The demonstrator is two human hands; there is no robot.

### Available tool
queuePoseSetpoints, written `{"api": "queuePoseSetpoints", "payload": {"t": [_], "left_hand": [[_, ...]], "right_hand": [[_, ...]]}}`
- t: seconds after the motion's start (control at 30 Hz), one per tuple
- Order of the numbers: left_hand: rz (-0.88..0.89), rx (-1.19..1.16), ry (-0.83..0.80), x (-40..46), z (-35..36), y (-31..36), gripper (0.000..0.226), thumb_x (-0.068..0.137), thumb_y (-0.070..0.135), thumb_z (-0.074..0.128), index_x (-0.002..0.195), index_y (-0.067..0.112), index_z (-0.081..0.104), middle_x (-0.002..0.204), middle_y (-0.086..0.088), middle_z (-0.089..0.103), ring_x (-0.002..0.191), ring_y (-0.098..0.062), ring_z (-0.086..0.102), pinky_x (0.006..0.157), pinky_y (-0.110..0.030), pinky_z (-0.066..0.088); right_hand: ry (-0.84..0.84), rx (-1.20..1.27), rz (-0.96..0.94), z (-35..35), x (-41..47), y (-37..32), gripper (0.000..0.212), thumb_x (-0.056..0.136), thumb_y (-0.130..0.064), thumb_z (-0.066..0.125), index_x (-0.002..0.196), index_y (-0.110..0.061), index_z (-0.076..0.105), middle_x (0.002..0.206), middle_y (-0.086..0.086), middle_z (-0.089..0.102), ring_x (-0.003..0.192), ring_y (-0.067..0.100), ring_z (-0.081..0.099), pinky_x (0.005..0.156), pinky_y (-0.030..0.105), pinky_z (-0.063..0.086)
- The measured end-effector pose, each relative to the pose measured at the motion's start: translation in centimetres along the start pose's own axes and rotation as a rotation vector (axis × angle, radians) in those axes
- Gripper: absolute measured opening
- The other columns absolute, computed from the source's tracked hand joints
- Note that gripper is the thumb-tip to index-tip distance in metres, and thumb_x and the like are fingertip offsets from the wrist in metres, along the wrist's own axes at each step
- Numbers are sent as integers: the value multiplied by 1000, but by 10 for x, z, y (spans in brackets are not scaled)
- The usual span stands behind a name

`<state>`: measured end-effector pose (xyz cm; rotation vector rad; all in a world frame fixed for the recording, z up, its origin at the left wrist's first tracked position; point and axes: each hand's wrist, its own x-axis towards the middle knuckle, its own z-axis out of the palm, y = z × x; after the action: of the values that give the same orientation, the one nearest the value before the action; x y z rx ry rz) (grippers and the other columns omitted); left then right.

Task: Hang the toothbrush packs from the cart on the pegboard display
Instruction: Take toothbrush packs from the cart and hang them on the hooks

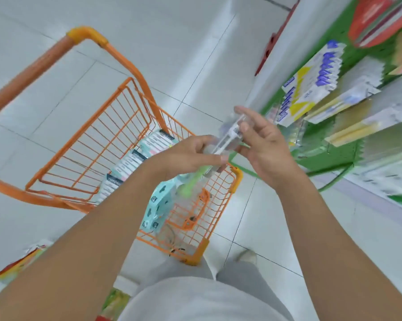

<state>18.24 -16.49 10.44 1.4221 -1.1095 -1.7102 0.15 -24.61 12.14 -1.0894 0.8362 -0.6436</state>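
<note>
While both hands, left hand (195, 154) and right hand (262, 144), pinch one clear toothbrush pack (227, 137), the orange cart (237, 181) rim sits below; pegboard display (348, 107) hangs just right.

Dark header strips on the boxed toothbrush packs (128, 163) in the orange cart (84, 144) carry white lettering, possibly "YIPIN"; motion blur leaves all other print illegible.
</note>
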Motion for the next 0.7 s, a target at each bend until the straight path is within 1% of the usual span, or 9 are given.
{"api": "queuePoseSetpoints", "payload": {"t": [0.07, 0.17, 0.23, 0.3, 0.37, 0.43, 0.53, 0.63, 0.7], "left_hand": [[-88, -289, -75, -3, 15, 9, 24, 95, 26, 61, 114, 12, 63, 98, -16, 71, 85, -30, 69, 79, -40, 56], [-161, -603, -112, -4, 50, 19, 43, 98, 32, 49, 134, 11, 59, 118, -19, 68, 79, -24, 71, 69, -32, 62], [-139, -685, -26, 4, 85, 30, 47, 96, 29, 51, 140, 12, 56, 127, -23, 64, 81, -27, 72, 69, -29, 62], [-63, -689, 95, 16, 126, 39, 54, 91, 39, 55, 139, 14, 57, 128, -18, 63, 83, -30, 72, 70, -30, 62], [37, -574, 150, 28, 168, 49, 49, 90, 44, 59, 134, 21, 61, 127, -9, 61, 88, -29, 72, 72, -33, 61], [153, -222, 194, 38, 208, 59, 43, 86, 30, 74, 127, 27, 62, 122, 0, 62, 90, -24, 72, 78, -36, 59], [245, 176, 385, 53, 270, 74, 40, 75, 20, 88, 107, 32, 66, 95, 3, 74, 66, -12, 66, 63, -29, 51], [281, 228, 500, 70, 315, 81, 31, 75, 28, 88, 97, 30, 66, 84, 9, 73, 56, -6, 60, 61, -24, 53], [248, 290, 491, 83, 330, 78, 25, 78, 35, 85, 92, 31, 65, 82, 8, 71, 57, -5, 61, 63, -28, 56]], "right_hand": [[138, 137, 36, -29, -4, -5, 19, 105, -17, 52, 120, -21, 63, 104, 6, 65, 93, 21, 64, 85, 36, 57], [342, 382, 135, -88, -23, -7, 7, 102, -25, 59, 101, -20, 65, 103, 4, 66, 88, 21, 64, 80, 34, 59], [396, 459, 207, -126, -41, -4, 7, 99, -26, 64, 95, -20, 65, 102, 6, 67, 87, 23, 66, 77, 32, 59], [433, 503, 272, -157, -63, -3, 9, 97, -24, 67, 94, -16, 63, 86, 6, 70, 77, 21, 67, 78, 32, 60], [496, 541, 375, -182, -87, -3, 12, 96, -20, 67, 92, -12, 59, 68, 7, 69, 64, 17, 63, 75, 29, 59], [560, 538, 511, -206, -108, 1, 17, 95, -18, 68, 85, -11, 57, 67, 9, 63, 60, 14, 54, 63, 24, 57], [486, 398, 728, -239, -139, 7, 21, 92, -32, 70, 89, -14, 60, 70, 5, 57, 50, 12, 50, 49, 21, 55], [328, -68, 798, -270, -167, 5, 45, 94, -52, 59, 108, -10, 65, 84, 9, 65, 69, 23, 64, 67, 34, 61], [380, -348, 631, -288, -181, -7, 54, 97, -61, 49, 123, -16, 63, 113, 4, 64, 96, 23, 63, 83, 42, 57]]}}
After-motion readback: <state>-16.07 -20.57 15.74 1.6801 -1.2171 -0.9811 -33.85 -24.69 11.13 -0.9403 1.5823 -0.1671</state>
